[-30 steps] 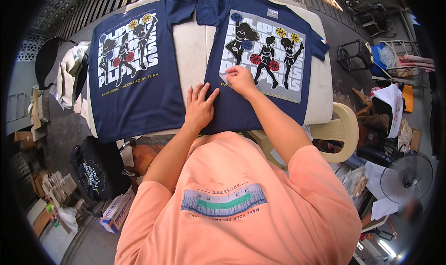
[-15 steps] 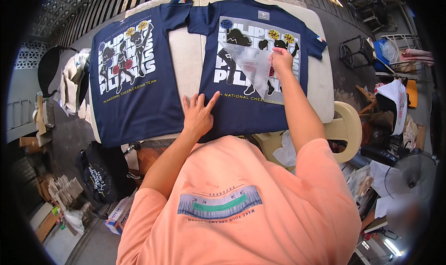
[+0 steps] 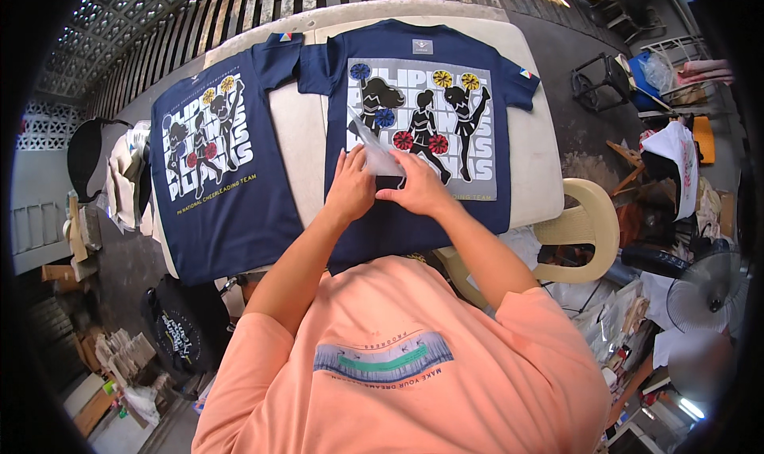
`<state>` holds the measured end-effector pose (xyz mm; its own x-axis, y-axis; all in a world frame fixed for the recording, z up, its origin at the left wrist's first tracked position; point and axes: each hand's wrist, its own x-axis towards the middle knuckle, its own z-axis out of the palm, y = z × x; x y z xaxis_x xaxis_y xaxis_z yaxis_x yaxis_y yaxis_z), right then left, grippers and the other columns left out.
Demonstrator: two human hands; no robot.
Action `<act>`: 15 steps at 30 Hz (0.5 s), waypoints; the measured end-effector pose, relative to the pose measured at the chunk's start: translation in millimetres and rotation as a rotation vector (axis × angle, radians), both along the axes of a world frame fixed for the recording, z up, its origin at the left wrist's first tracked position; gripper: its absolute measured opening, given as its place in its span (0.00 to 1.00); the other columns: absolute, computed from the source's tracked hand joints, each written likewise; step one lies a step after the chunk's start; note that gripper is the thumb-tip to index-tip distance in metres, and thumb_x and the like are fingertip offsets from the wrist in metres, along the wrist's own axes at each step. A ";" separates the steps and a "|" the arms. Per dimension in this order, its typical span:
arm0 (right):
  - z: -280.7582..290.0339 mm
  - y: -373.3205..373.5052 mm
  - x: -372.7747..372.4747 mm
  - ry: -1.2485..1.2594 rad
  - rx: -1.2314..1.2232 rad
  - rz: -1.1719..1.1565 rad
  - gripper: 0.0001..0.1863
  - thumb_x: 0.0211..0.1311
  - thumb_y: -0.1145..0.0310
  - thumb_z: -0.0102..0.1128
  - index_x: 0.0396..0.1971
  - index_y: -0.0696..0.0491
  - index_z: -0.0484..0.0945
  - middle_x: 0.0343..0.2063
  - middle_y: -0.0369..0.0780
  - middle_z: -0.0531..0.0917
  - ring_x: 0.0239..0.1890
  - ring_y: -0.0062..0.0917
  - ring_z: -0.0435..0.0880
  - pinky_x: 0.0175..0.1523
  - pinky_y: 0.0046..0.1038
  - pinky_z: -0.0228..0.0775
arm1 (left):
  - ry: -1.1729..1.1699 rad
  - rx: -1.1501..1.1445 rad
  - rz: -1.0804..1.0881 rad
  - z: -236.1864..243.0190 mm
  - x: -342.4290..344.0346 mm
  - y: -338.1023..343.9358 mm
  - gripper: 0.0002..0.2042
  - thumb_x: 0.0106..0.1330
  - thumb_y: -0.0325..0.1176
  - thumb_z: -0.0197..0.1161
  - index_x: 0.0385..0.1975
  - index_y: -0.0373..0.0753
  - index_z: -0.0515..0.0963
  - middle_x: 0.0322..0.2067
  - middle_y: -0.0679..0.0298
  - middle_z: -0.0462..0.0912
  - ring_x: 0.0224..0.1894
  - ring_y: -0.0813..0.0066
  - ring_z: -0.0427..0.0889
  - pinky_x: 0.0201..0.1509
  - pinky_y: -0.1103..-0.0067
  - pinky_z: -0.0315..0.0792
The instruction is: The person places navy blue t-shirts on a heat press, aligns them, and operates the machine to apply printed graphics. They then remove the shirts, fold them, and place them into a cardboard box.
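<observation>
A clear film sheet (image 3: 487,191) lies over the cheerleader print on the right navy T-shirt (image 3: 513,96). Its lower left corner is lifted and folded into a whitish flap (image 3: 380,162) between my hands. My left hand (image 3: 352,185) is closed at the left side of this flap, with its fingertips on the film and its thumb largely hidden. From the right, my right hand (image 3: 420,185) touches the flap with its index finger, the thumb spread apart lower down. A second navy T-shirt (image 3: 231,231) with a matching print lies flat to the left.
Both shirts rest on a pale table (image 3: 545,159). A beige plastic chair (image 3: 593,223) stands at its right side. Farther right are a dark stool (image 3: 601,84) and a fan (image 3: 708,295). A black bag (image 3: 187,327) is at the lower left, near stacked material (image 3: 123,358).
My right hand has brought the film flap down and left, so the sheet covers more of the print. My left hand has moved slightly right to meet it. The view has shifted.
</observation>
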<state>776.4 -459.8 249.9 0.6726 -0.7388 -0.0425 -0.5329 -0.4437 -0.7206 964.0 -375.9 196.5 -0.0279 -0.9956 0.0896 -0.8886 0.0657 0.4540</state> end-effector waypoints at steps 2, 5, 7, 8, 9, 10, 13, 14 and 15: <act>-20.7 -5.4 -5.9 -0.015 -0.073 -0.167 0.29 0.56 0.58 0.76 0.54 0.58 0.80 0.44 0.49 0.86 0.47 0.41 0.86 0.52 0.34 0.78 | -0.021 0.040 -0.015 13.4 -0.8 -7.7 0.29 0.70 0.36 0.58 0.71 0.43 0.64 0.71 0.53 0.63 0.76 0.49 0.55 0.78 0.48 0.45; -33.8 -45.8 -12.8 -0.004 0.103 -0.423 0.14 0.62 0.62 0.71 0.40 0.58 0.86 0.28 0.42 0.89 0.29 0.32 0.89 0.40 0.34 0.81 | -0.223 0.146 -0.039 7.3 3.9 6.3 0.33 0.74 0.49 0.54 0.76 0.47 0.58 0.77 0.54 0.52 0.80 0.51 0.47 0.80 0.50 0.40; -31.3 -86.7 -24.0 -0.026 0.400 -0.500 0.11 0.61 0.68 0.71 0.40 0.57 0.86 0.31 0.41 0.90 0.29 0.22 0.89 0.35 0.29 0.80 | -0.247 0.158 -0.039 5.1 -3.3 20.6 0.33 0.74 0.51 0.52 0.77 0.48 0.57 0.78 0.55 0.51 0.80 0.52 0.45 0.80 0.50 0.38; -37.4 -104.6 -33.3 -0.048 0.480 -0.536 0.10 0.60 0.69 0.72 0.39 0.56 0.87 0.33 0.41 0.90 0.28 0.22 0.89 0.34 0.29 0.80 | -0.259 0.160 -0.042 5.7 -8.4 26.5 0.33 0.74 0.52 0.51 0.77 0.48 0.57 0.78 0.55 0.51 0.80 0.52 0.44 0.81 0.50 0.36; -39.0 -120.9 -41.1 -0.065 0.524 -0.557 0.10 0.60 0.70 0.72 0.39 0.56 0.87 0.32 0.39 0.90 0.28 0.20 0.88 0.32 0.26 0.79 | -0.276 0.174 -0.029 5.3 -12.5 32.7 0.34 0.74 0.55 0.49 0.77 0.49 0.56 0.78 0.55 0.50 0.81 0.53 0.43 0.81 0.51 0.35; -40.5 -134.4 -49.0 -0.080 0.571 -0.576 0.10 0.59 0.71 0.73 0.40 0.56 0.87 0.32 0.37 0.89 0.27 0.18 0.87 0.30 0.24 0.78 | -0.267 0.185 -0.015 7.2 -16.8 38.2 0.34 0.74 0.54 0.50 0.77 0.49 0.56 0.78 0.56 0.50 0.81 0.53 0.44 0.81 0.51 0.35; -39.8 -170.1 -70.6 -0.061 0.617 -0.656 0.09 0.62 0.72 0.71 0.42 0.57 0.85 0.32 0.37 0.89 0.26 0.18 0.86 0.28 0.23 0.77 | -0.257 0.208 -0.004 11.3 -21.8 45.3 0.34 0.74 0.55 0.50 0.77 0.50 0.56 0.78 0.58 0.52 0.81 0.55 0.44 0.81 0.52 0.34; -38.0 -177.3 -75.6 -0.081 0.605 -0.665 0.08 0.63 0.71 0.70 0.41 0.57 0.85 0.32 0.38 0.89 0.26 0.19 0.86 0.28 0.23 0.77 | -0.259 0.216 0.004 11.3 -21.5 45.5 0.34 0.74 0.55 0.50 0.77 0.50 0.56 0.78 0.58 0.51 0.81 0.55 0.44 0.81 0.52 0.34; -38.5 -181.6 -81.0 -0.093 0.604 -0.692 0.08 0.64 0.72 0.70 0.40 0.56 0.85 0.32 0.38 0.89 0.26 0.20 0.86 0.28 0.23 0.77 | -0.260 0.223 0.004 12.0 -21.4 46.4 0.34 0.74 0.55 0.50 0.77 0.51 0.56 0.78 0.59 0.51 0.81 0.56 0.44 0.81 0.53 0.34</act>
